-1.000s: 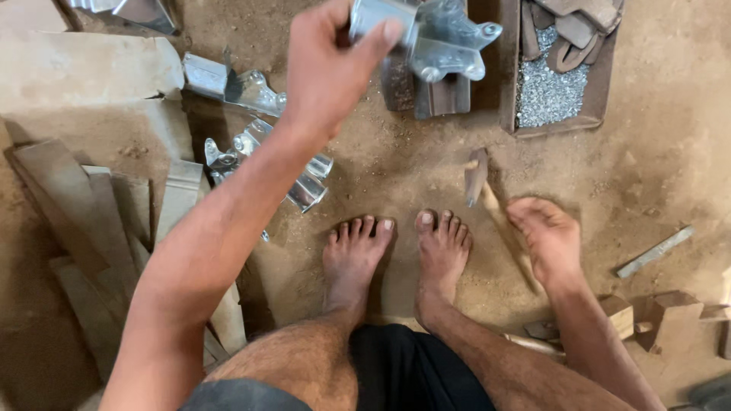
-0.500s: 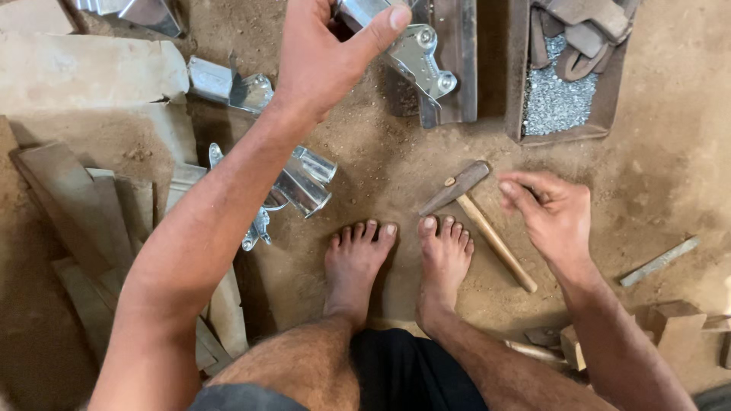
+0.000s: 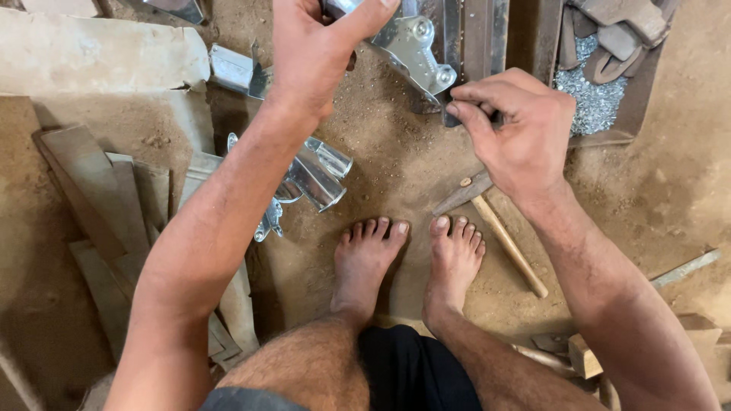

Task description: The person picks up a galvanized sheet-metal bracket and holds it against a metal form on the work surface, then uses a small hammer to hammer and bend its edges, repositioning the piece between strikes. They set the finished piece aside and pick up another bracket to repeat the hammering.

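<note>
Bracket (image 3: 415,47), galvanised sheet metal with two round rivets: I hold it above the sandy floor (image 3: 396,160), near the top of the view. My left hand (image 3: 316,53) is closed around its upper end, thumb laid across the metal. My right hand (image 3: 518,129) is at the lower edge of the bracket; thumb and forefinger are pressed together in a pinch on a small dark item, too small to identify. Both grips are closed.

Below my right hand, a hammer (image 3: 495,228) with a wooden handle lies on the floor, just beside my right foot (image 3: 453,259). Left of my left foot (image 3: 365,255), more bright metal pieces (image 3: 312,179) lie in a loose heap, partly hidden by my left forearm. A wooden tray (image 3: 601,99) at upper right contains small grey nails or screws. Wood offcuts (image 3: 99,205) lie at the left.
</note>
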